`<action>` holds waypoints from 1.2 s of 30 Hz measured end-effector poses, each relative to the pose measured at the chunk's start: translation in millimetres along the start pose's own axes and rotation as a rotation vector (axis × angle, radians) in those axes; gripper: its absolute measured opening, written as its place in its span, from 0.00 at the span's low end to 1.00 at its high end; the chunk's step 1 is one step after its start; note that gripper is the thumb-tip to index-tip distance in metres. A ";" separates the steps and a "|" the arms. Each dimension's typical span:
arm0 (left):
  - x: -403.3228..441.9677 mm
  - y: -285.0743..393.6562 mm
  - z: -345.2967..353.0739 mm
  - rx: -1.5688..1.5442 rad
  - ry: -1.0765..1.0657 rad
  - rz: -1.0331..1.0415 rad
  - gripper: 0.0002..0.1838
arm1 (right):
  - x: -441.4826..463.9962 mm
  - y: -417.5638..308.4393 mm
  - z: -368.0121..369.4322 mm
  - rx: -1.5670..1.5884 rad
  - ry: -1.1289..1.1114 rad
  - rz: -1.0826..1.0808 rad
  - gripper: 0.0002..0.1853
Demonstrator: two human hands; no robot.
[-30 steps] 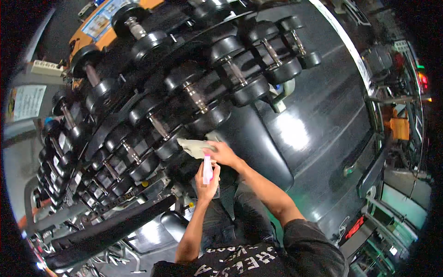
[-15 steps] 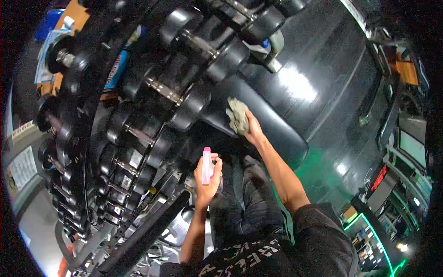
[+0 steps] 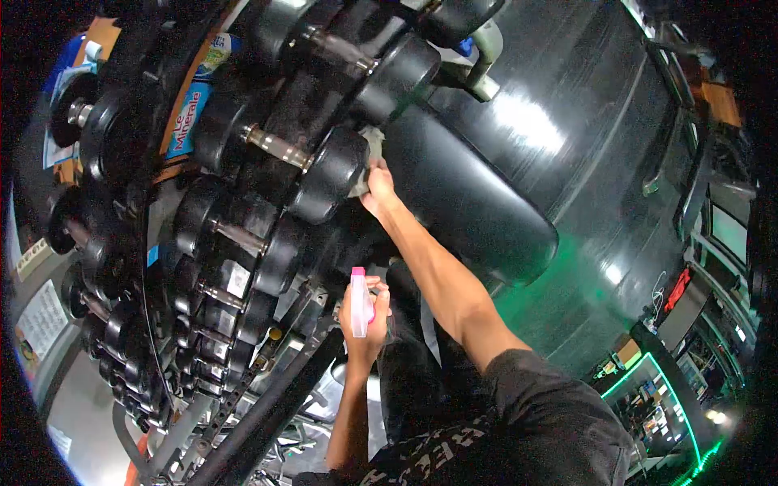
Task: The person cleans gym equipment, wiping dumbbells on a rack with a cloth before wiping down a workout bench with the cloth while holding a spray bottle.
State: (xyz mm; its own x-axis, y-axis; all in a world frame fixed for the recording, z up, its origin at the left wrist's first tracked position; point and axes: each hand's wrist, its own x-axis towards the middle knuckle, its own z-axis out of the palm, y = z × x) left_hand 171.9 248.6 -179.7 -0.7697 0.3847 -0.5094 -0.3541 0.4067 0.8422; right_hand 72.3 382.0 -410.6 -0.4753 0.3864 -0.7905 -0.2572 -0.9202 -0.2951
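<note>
My right hand (image 3: 379,189) grips a crumpled grey-beige cloth (image 3: 374,144) against the outer end of a black dumbbell (image 3: 331,175) on the rack. Part of the cloth is hidden behind my fingers and the dumbbell head. Lower down, my left hand (image 3: 374,334) is closed round a spray bottle (image 3: 359,304) with a pink and white trigger head; the bottle's body is mostly hidden by the hand. Beneath my right forearm lies a black padded bench (image 3: 474,194).
Several more dumbbells (image 3: 243,235) line the tiered rack on the left. Behind them are a blue Le Minerale box (image 3: 186,120) and papers. A dark metal bar (image 3: 271,405) slopes up beside my left arm. Black flooring (image 3: 592,170) stretches to the right.
My right hand has moved left with the cloth, from above the bench to the dumbbell's end. My left hand still holds the spray bottle, nearly in place. The view has shifted slightly.
</note>
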 end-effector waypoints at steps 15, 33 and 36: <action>-7.5 23.1 -32.0 0.082 0.016 0.124 0.10 | -97.8 -48.6 -26.3 -0.240 -0.195 -0.063 0.21; -18.4 9.6 -42.7 -0.026 0.084 0.122 0.10 | -41.8 -10.7 -9.9 -0.173 -0.130 0.072 0.15; -18.3 11.6 -46.1 -0.076 0.069 0.091 0.09 | -94.6 -30.4 -9.6 -0.203 -0.208 0.070 0.16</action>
State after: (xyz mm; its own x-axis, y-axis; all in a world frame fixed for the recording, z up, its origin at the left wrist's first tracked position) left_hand 157.4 208.0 -152.5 -0.8343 0.3583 -0.4190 -0.3181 0.3077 0.8967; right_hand 133.2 372.8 -332.1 -0.6538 0.3072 -0.6915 -0.0546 -0.9306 -0.3619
